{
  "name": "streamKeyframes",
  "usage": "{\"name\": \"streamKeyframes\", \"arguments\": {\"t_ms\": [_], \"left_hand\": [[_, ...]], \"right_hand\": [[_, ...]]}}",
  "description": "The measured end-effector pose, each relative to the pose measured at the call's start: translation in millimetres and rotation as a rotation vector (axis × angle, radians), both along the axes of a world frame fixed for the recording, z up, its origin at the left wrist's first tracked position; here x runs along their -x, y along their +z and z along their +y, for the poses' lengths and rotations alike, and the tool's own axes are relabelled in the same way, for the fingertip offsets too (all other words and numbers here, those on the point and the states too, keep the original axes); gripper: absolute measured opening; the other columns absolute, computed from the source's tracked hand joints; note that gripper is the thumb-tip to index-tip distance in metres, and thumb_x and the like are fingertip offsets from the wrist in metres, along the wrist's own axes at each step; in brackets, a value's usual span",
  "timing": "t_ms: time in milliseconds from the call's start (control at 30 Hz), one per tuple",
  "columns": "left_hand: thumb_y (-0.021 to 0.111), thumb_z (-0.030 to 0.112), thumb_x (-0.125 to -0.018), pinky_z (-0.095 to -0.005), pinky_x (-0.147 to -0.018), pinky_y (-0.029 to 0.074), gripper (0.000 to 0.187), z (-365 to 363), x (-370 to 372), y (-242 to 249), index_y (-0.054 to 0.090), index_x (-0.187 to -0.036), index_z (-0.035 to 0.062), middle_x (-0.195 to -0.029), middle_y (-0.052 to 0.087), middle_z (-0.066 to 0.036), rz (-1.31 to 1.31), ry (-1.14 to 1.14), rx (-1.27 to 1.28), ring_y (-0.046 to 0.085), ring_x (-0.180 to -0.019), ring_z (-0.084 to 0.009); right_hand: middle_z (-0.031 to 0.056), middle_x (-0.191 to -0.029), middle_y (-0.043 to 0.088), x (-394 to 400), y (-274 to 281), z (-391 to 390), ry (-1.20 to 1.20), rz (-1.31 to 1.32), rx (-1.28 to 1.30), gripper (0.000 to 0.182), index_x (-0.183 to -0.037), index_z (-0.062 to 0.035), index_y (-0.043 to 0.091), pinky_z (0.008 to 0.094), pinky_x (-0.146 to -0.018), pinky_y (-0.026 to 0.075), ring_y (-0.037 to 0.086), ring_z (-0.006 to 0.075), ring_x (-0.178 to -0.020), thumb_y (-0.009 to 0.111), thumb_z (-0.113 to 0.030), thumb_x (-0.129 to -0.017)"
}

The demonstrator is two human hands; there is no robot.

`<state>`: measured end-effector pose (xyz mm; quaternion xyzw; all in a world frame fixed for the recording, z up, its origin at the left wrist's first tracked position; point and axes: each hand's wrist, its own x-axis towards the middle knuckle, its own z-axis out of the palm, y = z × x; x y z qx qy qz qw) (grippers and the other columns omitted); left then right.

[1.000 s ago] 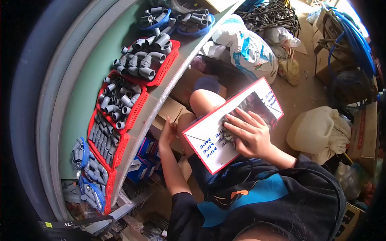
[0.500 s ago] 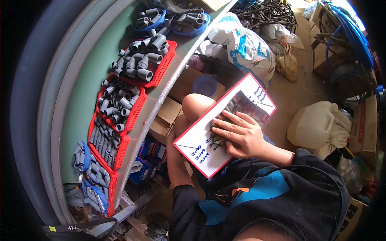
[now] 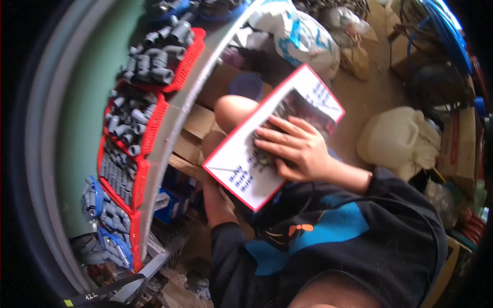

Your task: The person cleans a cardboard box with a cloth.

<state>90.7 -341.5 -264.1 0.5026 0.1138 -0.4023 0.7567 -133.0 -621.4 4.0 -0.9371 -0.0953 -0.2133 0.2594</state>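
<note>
Currently right hand (image 3: 300, 149) flat on dark cloth (image 3: 310, 109), fingers slightly spread.
Cloth sits mid-face on white box (image 3: 233, 156), reaching its near long edge; left hand hidden, can't tell grip. Beyond, red baskets (image 3: 155, 123) line shelf (image 3: 178, 106) edge.

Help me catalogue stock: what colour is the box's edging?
Red, on a mostly white box; best seen in the head view.

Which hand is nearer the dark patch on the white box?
Right. The right hand lies over the dark patch; the left hand is hidden, its forearm passing behind the white box.
</note>
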Motion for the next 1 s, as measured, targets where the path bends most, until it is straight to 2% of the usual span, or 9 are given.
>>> {"name": "streamKeyframes", "arguments": {"t_ms": [267, 567, 867, 1000], "left_hand": [[0.043, 0.060, -0.101, -0.0328, -0.090, 0.046, 0.058, 26.1, 17.1, 4.0, 0.060, -0.111, 0.0044, -0.104, 0.061, -0.009, 0.028, -0.001, -0.008, 0.058, -0.095, -0.0180], [0.043, 0.059, -0.102, -0.0326, -0.089, 0.046, 0.057, 28.9, 24.5, 0.3, 0.059, -0.109, 0.0044, -0.102, 0.060, -0.008, 0.048, -0.028, -0.024, 0.058, -0.093, -0.0178], [0.043, 0.058, -0.102, -0.0324, -0.089, 0.045, 0.056, 30.7, 14.0, 3.4, 0.059, -0.107, 0.0045, -0.100, 0.060, -0.007, 0.025, -0.029, -0.021, 0.058, -0.092, -0.0175], [0.042, 0.057, -0.103, -0.0323, -0.088, 0.045, 0.055, 34.2, 5.1, 4.0, 0.059, -0.107, 0.0046, -0.099, 0.060, -0.007, 0.012, -0.023, -0.017, 0.057, -0.091, -0.0174]], "right_hand": [[0.0017, -0.146, 0.056, -2.8, -12.3, 3.7, 0.023, -0.104, -0.029, 0.055, -0.134, -0.0213, 0.063, 0.0446, -0.108, 0.040, 0.050, 0.0265, -0.137, 0.059, -0.022, -0.079], [0.0011, -0.156, 0.044, -6.6, -15.6, -4.4, 0.161, -0.089, 0.056, 0.057, -0.144, -0.0231, 0.053, 0.0506, -0.112, 0.034, 0.040, 0.0268, -0.144, 0.057, -0.031, -0.087], [0.0013, -0.159, 0.039, -4.4, -13.9, 1.1, 0.170, -0.011, 0.053, 0.059, -0.146, -0.0226, 0.050, 0.0507, -0.115, 0.029, 0.035, 0.0275, -0.147, 0.056, -0.033, -0.088], [0.0016, -0.158, 0.041, -3.7, -7.3, 4.8, 0.156, 0.016, 0.061, 0.059, -0.144, -0.0219, 0.052, 0.0497, -0.115, 0.030, 0.036, 0.0270, -0.146, 0.057, -0.031, -0.087]]}}
